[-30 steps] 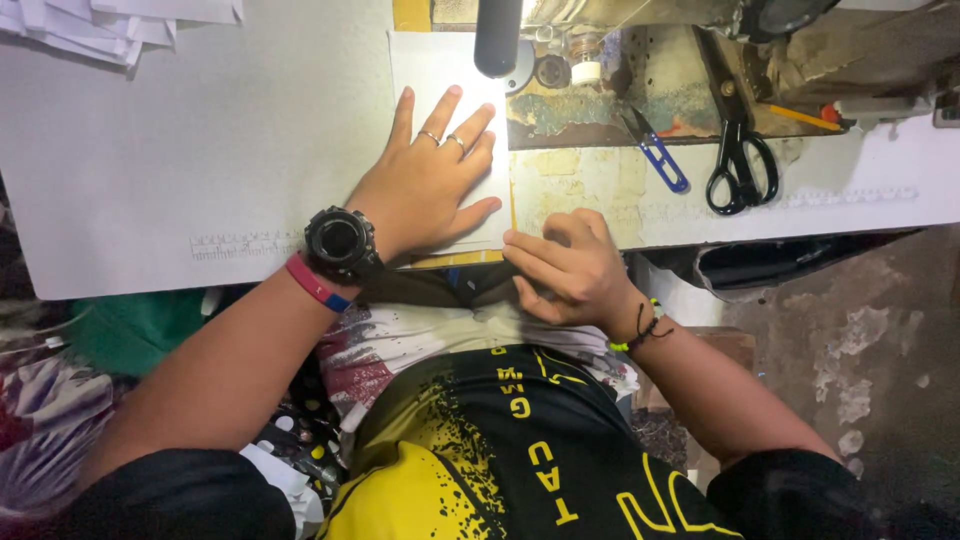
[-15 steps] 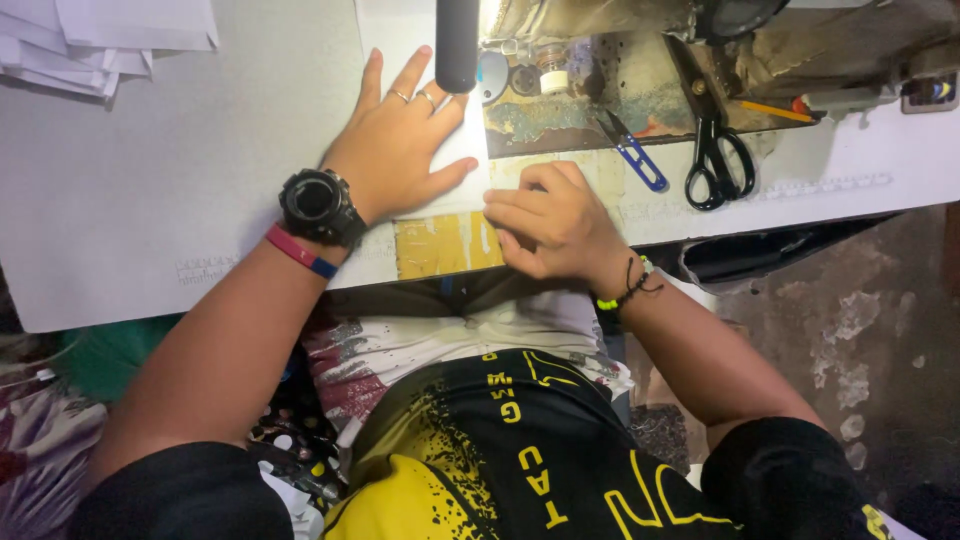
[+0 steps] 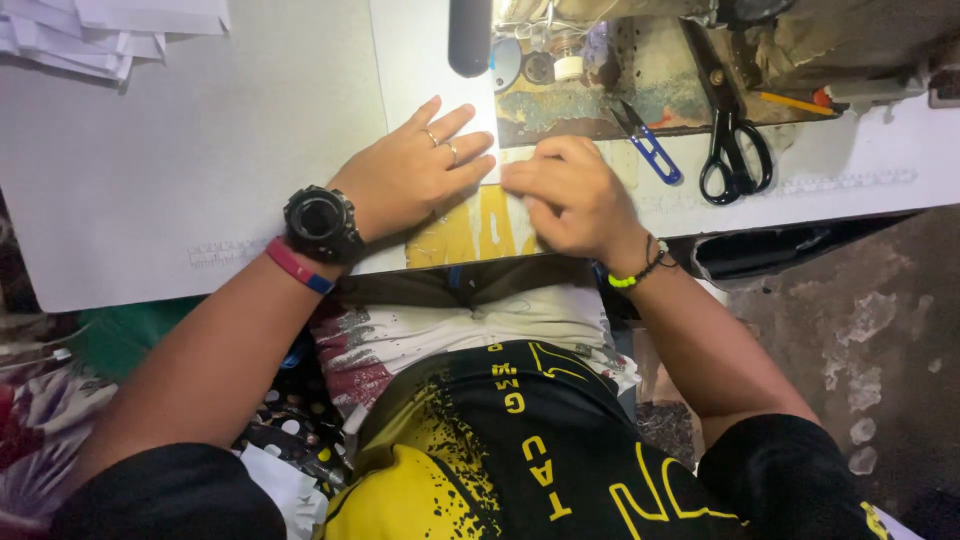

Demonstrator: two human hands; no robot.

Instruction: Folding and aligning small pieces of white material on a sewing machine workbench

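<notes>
the fingers of the left hand (image 3: 415,180) are spread flat, pressing a white fabric piece (image 3: 430,75) on the sewing table (image 3: 150,180), probably so it does not slide. the fingers of the right hand (image 3: 570,195) are curled and pinch the fabric edge over a yellow piece (image 3: 470,235) at the table's front edge, just beside the left hand. both wrists lie low, forearms coming from the body. black scissors (image 3: 735,150) and blue snips (image 3: 650,150) rest near on the right.
</notes>
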